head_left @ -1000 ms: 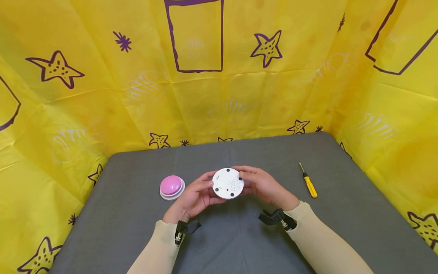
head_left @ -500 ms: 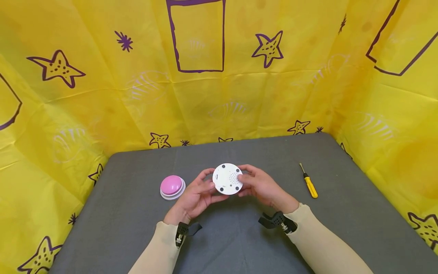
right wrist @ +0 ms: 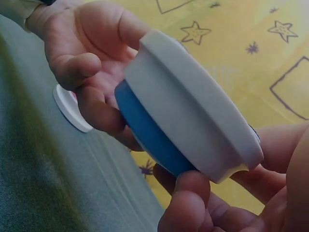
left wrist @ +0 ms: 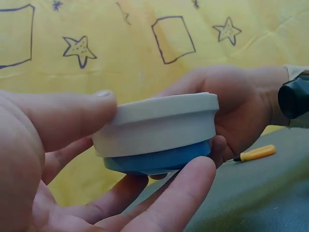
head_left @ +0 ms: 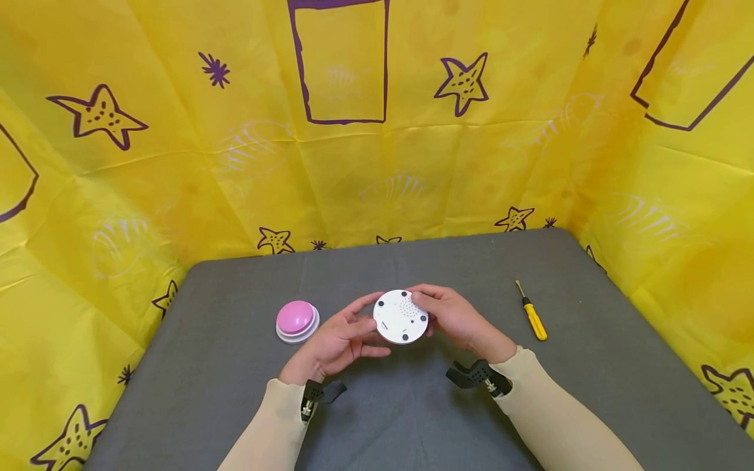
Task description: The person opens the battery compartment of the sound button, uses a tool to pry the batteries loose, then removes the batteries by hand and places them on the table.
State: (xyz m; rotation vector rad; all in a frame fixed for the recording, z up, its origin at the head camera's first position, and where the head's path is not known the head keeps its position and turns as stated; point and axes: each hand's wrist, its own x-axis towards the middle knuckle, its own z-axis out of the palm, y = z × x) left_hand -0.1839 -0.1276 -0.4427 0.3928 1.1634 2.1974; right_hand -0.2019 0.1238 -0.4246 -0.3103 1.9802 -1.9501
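A round push-button buzzer [head_left: 396, 318] is held upside down between both hands over the grey table. Its white underside, with small black feet and a patch of holes, faces up in the head view. The left wrist view shows its blue dome [left wrist: 159, 160] pointing down below the white base [left wrist: 159, 128]. My left hand [head_left: 337, 343] holds the left side, thumb on the rim and fingers under the dome. On the opposite side my right hand [head_left: 456, 320] grips it, thumb on the underside and fingers curled beneath.
A second buzzer with a pink dome [head_left: 294, 318] stands upright on the table [head_left: 235, 392], left of the hands. To the right lies a yellow-handled screwdriver [head_left: 533, 319]. Yellow patterned cloth [head_left: 353, 170] hangs behind and along both sides.
The buzzer has turned counterclockwise between the hands, its slot coming round to the lower left. It has also shifted slightly right. The pink buzzer and the screwdriver stay put.
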